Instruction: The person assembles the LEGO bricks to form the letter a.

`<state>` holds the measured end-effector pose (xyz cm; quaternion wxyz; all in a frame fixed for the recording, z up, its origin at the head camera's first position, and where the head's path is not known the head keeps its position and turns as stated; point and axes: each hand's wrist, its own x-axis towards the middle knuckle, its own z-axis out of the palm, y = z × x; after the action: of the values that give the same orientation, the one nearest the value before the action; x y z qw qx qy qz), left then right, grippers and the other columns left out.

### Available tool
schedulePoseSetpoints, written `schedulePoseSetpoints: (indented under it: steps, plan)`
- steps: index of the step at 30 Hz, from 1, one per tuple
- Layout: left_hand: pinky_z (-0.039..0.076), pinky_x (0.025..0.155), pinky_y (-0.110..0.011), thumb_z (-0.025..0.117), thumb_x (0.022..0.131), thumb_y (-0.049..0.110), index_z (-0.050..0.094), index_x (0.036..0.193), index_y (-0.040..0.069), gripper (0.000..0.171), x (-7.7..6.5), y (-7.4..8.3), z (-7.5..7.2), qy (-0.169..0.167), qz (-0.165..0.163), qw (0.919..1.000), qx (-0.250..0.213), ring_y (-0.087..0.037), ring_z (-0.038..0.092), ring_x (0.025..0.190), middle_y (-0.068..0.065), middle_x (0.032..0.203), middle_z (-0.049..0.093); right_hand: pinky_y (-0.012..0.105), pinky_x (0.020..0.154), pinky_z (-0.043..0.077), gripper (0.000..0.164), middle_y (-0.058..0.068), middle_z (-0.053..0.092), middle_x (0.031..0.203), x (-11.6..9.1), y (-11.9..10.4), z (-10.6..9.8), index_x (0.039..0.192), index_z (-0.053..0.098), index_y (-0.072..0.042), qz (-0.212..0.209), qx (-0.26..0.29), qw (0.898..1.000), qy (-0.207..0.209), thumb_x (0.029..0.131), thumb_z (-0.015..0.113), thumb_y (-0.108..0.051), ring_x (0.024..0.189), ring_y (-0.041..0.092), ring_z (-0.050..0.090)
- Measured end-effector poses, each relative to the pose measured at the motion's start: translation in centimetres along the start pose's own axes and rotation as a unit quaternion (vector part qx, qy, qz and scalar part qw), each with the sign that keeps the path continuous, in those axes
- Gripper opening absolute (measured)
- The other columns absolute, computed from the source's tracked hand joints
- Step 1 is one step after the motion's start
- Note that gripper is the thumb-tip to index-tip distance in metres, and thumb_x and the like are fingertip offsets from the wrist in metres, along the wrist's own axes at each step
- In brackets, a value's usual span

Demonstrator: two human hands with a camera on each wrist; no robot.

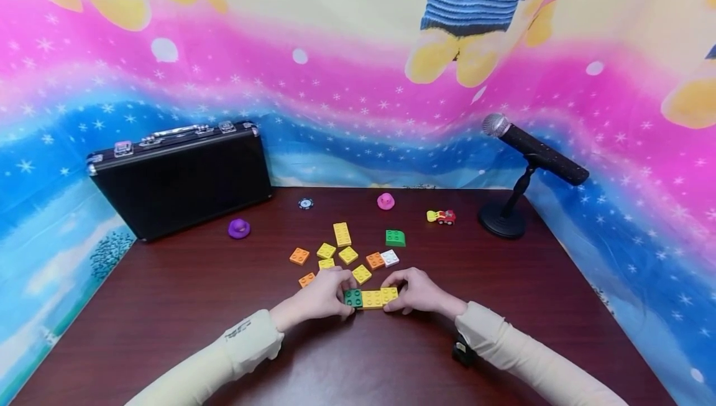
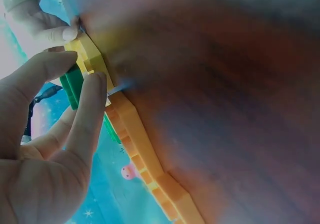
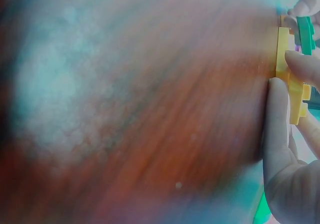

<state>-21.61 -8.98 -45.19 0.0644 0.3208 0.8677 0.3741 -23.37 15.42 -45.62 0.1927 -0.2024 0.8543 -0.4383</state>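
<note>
In the head view my left hand (image 1: 325,293) pinches a dark green toy building brick (image 1: 352,298) between thumb and finger. That brick is at the left end of a yellow brick (image 1: 371,299); the wrist views show it slightly raised, its studs facing up. My right hand (image 1: 421,293) grips a second yellow brick (image 1: 389,295) at the right end of the row. In the right wrist view, the right thumb and fingers hold this yellow brick (image 3: 296,101), which sits higher than the yellow piece beside it. Fingers hide part of the row.
Loose bricks lie just beyond the hands: several yellow (image 1: 348,255), orange (image 1: 299,256), one white (image 1: 390,258), one light green (image 1: 394,238). Farther back are a purple duck (image 1: 238,228), poker chip (image 1: 305,204), pink duck (image 1: 386,201), toy car (image 1: 445,217), black case (image 1: 184,182) and microphone stand (image 1: 501,222).
</note>
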Motion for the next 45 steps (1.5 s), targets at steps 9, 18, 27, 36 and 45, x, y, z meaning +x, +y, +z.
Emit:
schedulePoseSetpoints:
  steps: [9, 18, 27, 36, 45]
  plan:
    - [0.048, 0.056, -0.017, 0.077, 0.066, 0.008, 0.062, 0.092, 0.006, 0.03, 0.8, 0.5, -0.2, -0.007, 0.009, 0.9999, 0.012, -0.003, 0.057, 0.061, -0.004, 0.084, 0.054, 0.033, 0.047, 0.051, 0.034, 0.005, 0.057, 0.086, 0.1, 0.1, 0.1, 0.095, 0.067, -0.014, -0.004, 0.004, 1.0, 0.005, 0.064, 0.082, -0.018, 0.05, 0.016, 0.055]
    - [0.047, 0.055, -0.016, 0.078, 0.065, 0.01, 0.066, 0.088, 0.007, 0.027, 1.1, 0.4, -0.2, -0.006, 0.004, 0.9994, 0.033, -0.003, 0.055, 0.061, -0.001, 0.078, 0.058, 0.033, 0.047, 0.051, 0.034, 0.004, 0.057, 0.087, 0.3, 0.3, 0.0, 0.095, 0.067, -0.014, -0.008, -0.003, 1.0, 0.0, 0.065, 0.081, -0.019, 0.05, 0.015, 0.055]
    - [0.044, 0.055, -0.016, 0.078, 0.063, 0.013, 0.069, 0.084, 0.009, 0.023, 1.3, 0.4, -0.1, -0.007, 0.002, 0.9979, 0.064, -0.012, 0.054, 0.071, 0.005, 0.069, 0.061, 0.033, 0.047, 0.051, 0.033, 0.003, 0.057, 0.086, 0.2, 0.2, 0.0, 0.095, 0.067, -0.014, -0.007, 0.002, 1.0, -0.004, 0.065, 0.081, -0.019, 0.05, 0.015, 0.055]
    - [0.039, 0.058, -0.019, 0.079, 0.061, 0.017, 0.068, 0.081, 0.012, 0.023, 1.8, 0.4, 0.0, -0.005, 0.01, 0.9957, 0.092, -0.008, 0.047, 0.067, 0.007, 0.066, 0.061, 0.033, 0.047, 0.051, 0.034, 0.004, 0.057, 0.086, 0.2, 0.3, -0.2, 0.094, 0.067, -0.014, -0.004, 0.006, 1.0, 0.002, 0.064, 0.082, -0.019, 0.048, 0.016, 0.055]
    - [0.041, 0.06, -0.02, 0.078, 0.063, 0.014, 0.068, 0.085, 0.011, 0.025, 1.4, 0.3, 0.0, -0.019, -0.004, 0.9974, 0.069, -0.012, 0.05, 0.071, 0.006, 0.07, 0.063, 0.032, 0.047, 0.05, 0.031, 0.003, 0.059, 0.079, 0.1, 0.1, 0.1, 0.09, 0.067, -0.014, -0.005, -0.007, 1.0, 0.003, 0.063, 0.082, -0.02, 0.051, 0.016, 0.055]
